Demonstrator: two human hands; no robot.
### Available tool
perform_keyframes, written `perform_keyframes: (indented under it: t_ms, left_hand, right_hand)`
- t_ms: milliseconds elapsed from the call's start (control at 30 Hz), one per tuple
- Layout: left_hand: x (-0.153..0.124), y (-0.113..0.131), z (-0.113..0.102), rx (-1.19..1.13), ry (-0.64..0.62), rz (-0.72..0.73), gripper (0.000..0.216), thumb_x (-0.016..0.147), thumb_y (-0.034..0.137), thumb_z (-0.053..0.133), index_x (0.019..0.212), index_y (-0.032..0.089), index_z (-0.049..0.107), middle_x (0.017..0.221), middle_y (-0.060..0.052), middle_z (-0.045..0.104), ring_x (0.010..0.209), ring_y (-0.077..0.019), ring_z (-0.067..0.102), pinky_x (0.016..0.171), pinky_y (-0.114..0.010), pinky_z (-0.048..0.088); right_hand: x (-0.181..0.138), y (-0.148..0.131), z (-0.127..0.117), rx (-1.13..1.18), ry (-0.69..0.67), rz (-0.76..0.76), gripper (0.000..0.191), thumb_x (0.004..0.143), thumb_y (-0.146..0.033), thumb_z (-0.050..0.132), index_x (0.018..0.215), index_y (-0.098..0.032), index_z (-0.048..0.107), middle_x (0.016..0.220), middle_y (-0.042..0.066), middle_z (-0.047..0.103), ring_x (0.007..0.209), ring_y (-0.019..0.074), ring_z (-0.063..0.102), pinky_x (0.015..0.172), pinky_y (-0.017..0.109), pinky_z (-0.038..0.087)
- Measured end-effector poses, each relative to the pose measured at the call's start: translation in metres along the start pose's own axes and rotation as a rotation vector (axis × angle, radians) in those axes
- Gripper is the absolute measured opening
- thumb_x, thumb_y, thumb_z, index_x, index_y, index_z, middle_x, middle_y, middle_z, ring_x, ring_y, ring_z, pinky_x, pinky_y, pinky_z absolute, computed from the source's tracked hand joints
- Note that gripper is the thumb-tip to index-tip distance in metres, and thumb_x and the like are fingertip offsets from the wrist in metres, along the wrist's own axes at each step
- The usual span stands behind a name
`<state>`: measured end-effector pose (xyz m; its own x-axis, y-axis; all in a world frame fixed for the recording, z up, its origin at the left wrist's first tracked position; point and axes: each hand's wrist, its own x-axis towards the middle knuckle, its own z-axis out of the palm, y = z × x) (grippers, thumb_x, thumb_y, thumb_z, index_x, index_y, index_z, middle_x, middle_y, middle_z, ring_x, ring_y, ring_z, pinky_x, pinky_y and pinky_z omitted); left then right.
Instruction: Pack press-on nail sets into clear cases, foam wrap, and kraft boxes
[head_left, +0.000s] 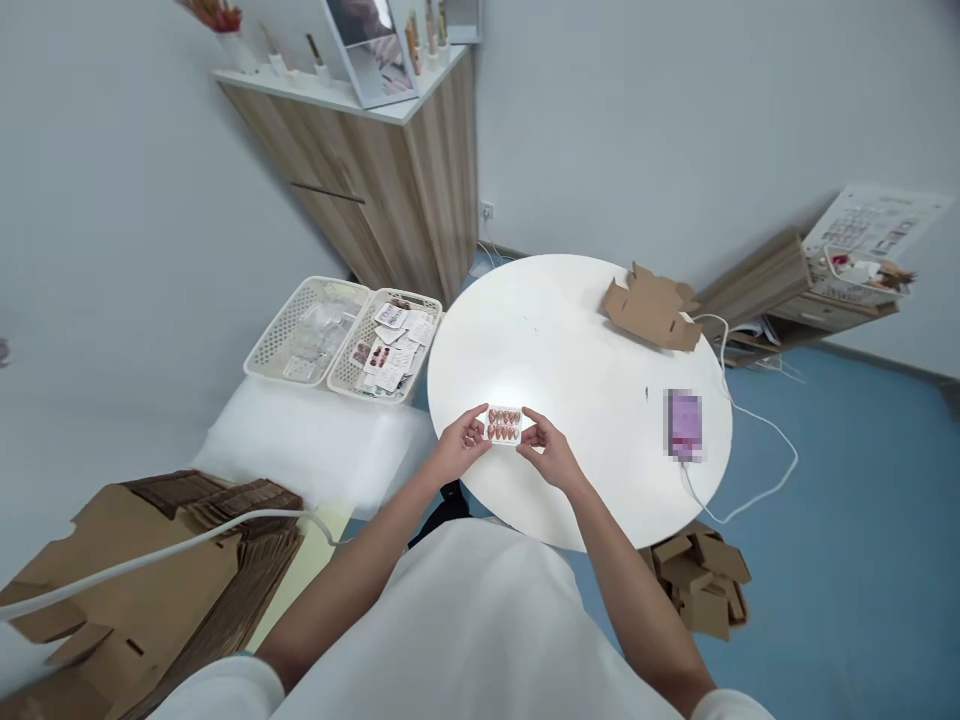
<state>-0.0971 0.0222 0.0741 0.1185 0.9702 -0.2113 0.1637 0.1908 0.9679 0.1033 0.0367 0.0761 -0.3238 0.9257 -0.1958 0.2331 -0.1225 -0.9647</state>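
A small white card of press-on nails (504, 425) is held level between my two hands, above the near left part of the round white table (592, 400). Two rows of reddish, glossy nails show on it. My left hand (460, 442) pinches the card's left edge with thumb and fingers. On the opposite edge, my right hand (550, 447) grips it the same way. Left of the table, a white basket (337, 375) holds several similar nail cards and white slips. Beside it, another white basket (259, 345) contains clear plastic packaging.
An unfolded cardboard box (652, 308) lies at the table's far right. A purple, pixelated device (685, 425) with a white cable is nearer. Stacked flat cardboard (165, 570) stands at lower left, folded boxes (697, 575) below the table's right edge. A wooden cabinet (375, 170) stands behind.
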Motion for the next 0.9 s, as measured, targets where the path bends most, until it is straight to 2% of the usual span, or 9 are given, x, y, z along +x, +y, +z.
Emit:
perform_keyframes:
  t_ms: [200,367,600,800,900]
  left_hand:
    - [-0.002,0.012,0.062,0.101,-0.082,0.060,0.065,0.068,0.025,0.061,0.128,0.026,0.037,0.085,0.000,0.051,0.068,-0.0088,0.051,0.067,-0.025,0.043]
    - [-0.004,0.024,0.092,0.199,-0.190,0.079,0.064,0.067,0.027,0.064,0.125,0.029,0.040,0.086,0.000,0.054,0.069,-0.0104,0.053,0.072,-0.028,0.044]
    - [-0.002,0.028,0.105,0.267,-0.245,0.155,0.057,0.070,0.026,0.060,0.123,0.030,0.042,0.083,0.001,0.054,0.070,-0.0118,0.053,0.075,-0.030,0.045]
    - [-0.005,0.018,0.102,0.302,-0.229,0.143,0.060,0.072,0.024,0.058,0.127,0.027,0.037,0.086,0.000,0.053,0.071,-0.0100,0.053,0.075,-0.029,0.045]
    - [-0.008,0.011,0.097,0.324,-0.179,0.119,0.060,0.072,0.023,0.057,0.128,0.026,0.036,0.089,0.000,0.055,0.069,-0.0092,0.054,0.075,-0.029,0.045]
  right_hand:
    - [-0.046,0.015,-0.048,-0.059,0.097,0.003,0.062,0.069,-0.026,0.061,0.127,-0.027,0.037,0.080,-0.001,0.058,0.073,0.0131,0.057,0.079,0.036,0.046]
    - [-0.075,0.028,-0.071,-0.043,0.169,0.022,0.059,0.070,-0.024,0.058,0.126,-0.027,0.038,0.077,-0.002,0.057,0.071,0.0132,0.056,0.077,0.035,0.047]
    - [-0.087,0.034,-0.085,-0.070,0.178,0.035,0.059,0.071,-0.024,0.058,0.126,-0.027,0.038,0.077,-0.002,0.059,0.074,0.0143,0.057,0.080,0.037,0.046]
    - [-0.082,0.039,-0.082,-0.065,0.140,0.034,0.058,0.072,-0.024,0.057,0.126,-0.028,0.038,0.078,-0.002,0.060,0.076,0.0136,0.057,0.078,0.034,0.046]
    - [-0.076,0.039,-0.076,-0.066,0.114,0.035,0.058,0.071,-0.024,0.057,0.126,-0.028,0.038,0.078,-0.002,0.060,0.075,0.0137,0.057,0.077,0.034,0.046]
